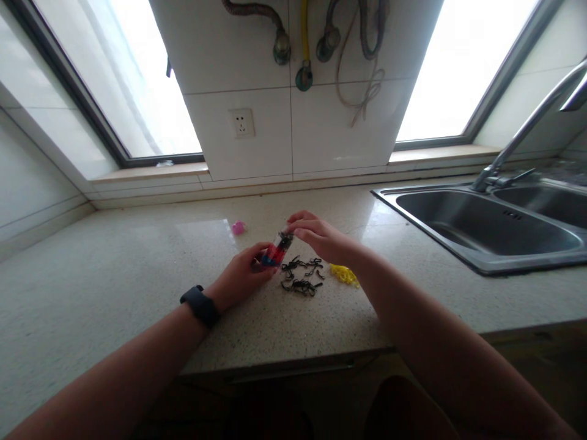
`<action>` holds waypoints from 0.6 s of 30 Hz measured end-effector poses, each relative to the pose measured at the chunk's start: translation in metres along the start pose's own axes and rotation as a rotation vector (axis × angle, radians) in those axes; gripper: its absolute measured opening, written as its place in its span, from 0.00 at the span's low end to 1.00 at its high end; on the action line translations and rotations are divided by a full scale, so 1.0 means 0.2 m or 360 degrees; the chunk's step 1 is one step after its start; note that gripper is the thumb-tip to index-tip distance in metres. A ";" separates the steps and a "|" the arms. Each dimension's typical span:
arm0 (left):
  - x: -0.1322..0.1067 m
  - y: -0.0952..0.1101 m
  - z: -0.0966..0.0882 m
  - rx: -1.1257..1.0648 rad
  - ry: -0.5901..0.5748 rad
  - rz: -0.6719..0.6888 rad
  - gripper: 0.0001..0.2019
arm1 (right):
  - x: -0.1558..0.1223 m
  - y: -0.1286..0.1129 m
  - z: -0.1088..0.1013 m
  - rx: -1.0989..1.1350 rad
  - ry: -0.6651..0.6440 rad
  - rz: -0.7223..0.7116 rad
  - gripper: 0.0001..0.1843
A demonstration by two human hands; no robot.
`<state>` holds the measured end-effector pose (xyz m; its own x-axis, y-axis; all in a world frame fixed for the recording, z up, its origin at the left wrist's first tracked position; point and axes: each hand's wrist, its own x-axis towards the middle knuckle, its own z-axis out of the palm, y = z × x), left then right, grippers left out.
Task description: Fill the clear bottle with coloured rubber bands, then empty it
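My left hand, with a dark watch on its wrist, is closed around a small clear jar that tilts up to the right. Red and blue contents show low in the jar, with dark ones near its mouth. Over that upper end, my right hand brings its fingertips together; what they pinch, if anything, is hidden. Loose black rubber bands lie in a scattered group just below the jar. A pile of yellow rubber bands sits beside my right forearm, partly covered by it.
A round pink object, perhaps a lid, lies on the speckled countertop behind my left hand. At the right is a steel double sink with a faucet. A socket and pipe valves are on the tiled wall.
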<state>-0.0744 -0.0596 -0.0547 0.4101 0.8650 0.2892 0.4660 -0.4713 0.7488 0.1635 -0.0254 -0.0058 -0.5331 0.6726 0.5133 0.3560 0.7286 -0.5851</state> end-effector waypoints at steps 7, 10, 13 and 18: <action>0.00 0.00 0.00 0.0026 -0.0004 -0.0006 0.23 | 0.00 -0.04 0.02 -0.0031 -0.0146 -0.0001 0.17; 0.00 0.01 0.00 0.0024 -0.0015 0.0018 0.23 | 0.01 -0.08 0.01 -0.0111 -0.0221 0.0004 0.18; 0.01 0.00 0.01 0.0048 0.0012 0.0052 0.24 | 0.01 -0.10 0.01 -0.0190 -0.0291 0.0037 0.20; 0.00 -0.01 0.01 0.0096 0.0019 0.0050 0.24 | 0.01 -0.07 0.00 -0.0104 -0.0251 0.0039 0.20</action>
<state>-0.0742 -0.0576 -0.0574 0.4160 0.8513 0.3198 0.4996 -0.5078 0.7018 0.1568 -0.0348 0.0036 -0.6355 0.6653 0.3917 0.4167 0.7227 -0.5514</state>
